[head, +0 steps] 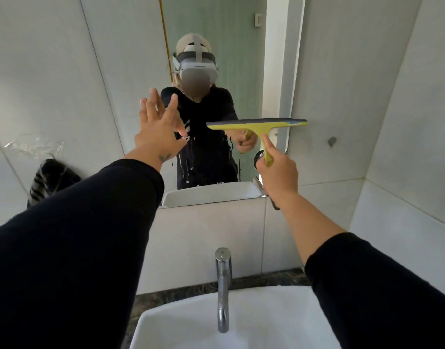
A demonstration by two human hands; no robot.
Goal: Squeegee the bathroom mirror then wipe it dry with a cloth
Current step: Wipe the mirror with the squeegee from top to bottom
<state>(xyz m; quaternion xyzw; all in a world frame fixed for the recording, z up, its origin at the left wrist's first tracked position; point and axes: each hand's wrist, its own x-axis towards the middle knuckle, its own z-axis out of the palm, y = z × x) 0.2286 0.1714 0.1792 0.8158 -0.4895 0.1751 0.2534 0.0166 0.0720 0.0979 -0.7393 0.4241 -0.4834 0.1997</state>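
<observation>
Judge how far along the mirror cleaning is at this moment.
Early to midway. Done: unclear how many passes; drips still run down the lower mirror. In hand: the right hand grips the yellow squeegee by its handle, blade level at mid-height on the glass; the left hand is open and empty near the mirror. Left: clearing the streaks, then drying; no cloth is in either hand.

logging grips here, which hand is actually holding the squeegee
The right hand holds it, closed around the yellow squeegee's handle. The left hand holds nothing, its fingers spread open toward the mirror.
</observation>
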